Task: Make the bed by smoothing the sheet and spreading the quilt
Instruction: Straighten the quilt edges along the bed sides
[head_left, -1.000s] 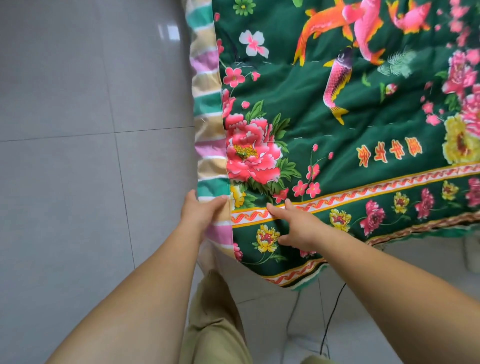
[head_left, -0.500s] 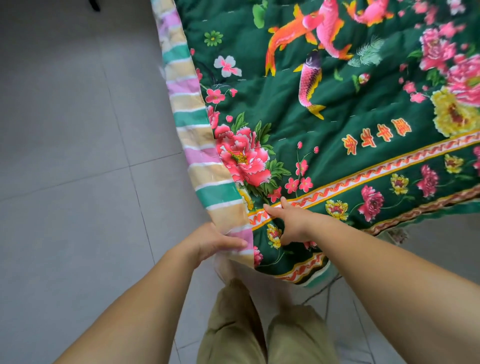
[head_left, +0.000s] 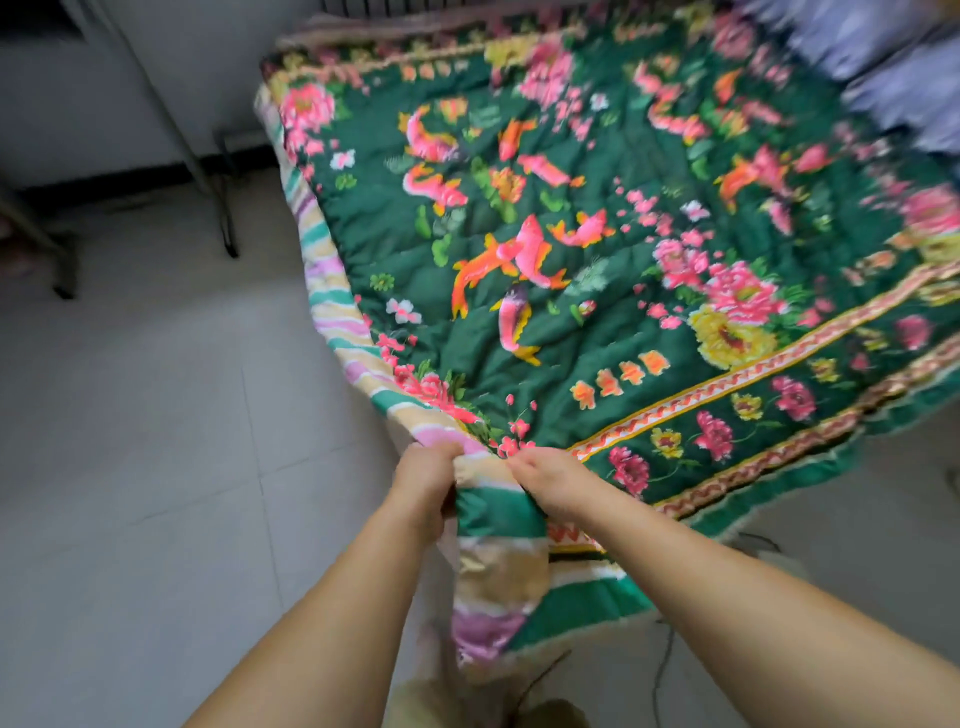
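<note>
A dark green quilt (head_left: 613, 291) printed with fish and pink flowers lies spread over the bed, its striped pastel lining (head_left: 332, 312) showing along the left edge. My left hand (head_left: 423, 480) and my right hand (head_left: 553, 480) both grip the quilt's near left corner, bunched and lifted between them. Below the hands the corner is folded over and hangs down, lining side out (head_left: 498, 577). The sheet is hidden under the quilt.
Pale tiled floor (head_left: 156, 467) lies to the left and in front of the bed. A metal stand's legs (head_left: 218, 208) rise at the upper left by the wall. Pale purple bedding (head_left: 893, 62) sits at the far right. A thin cable (head_left: 662, 670) lies on the floor near my feet.
Both hands closed on the corner and pulled it up and toward me, folding the lining over. My head lifted, so most of the quilt's top and the far wall came into view.
</note>
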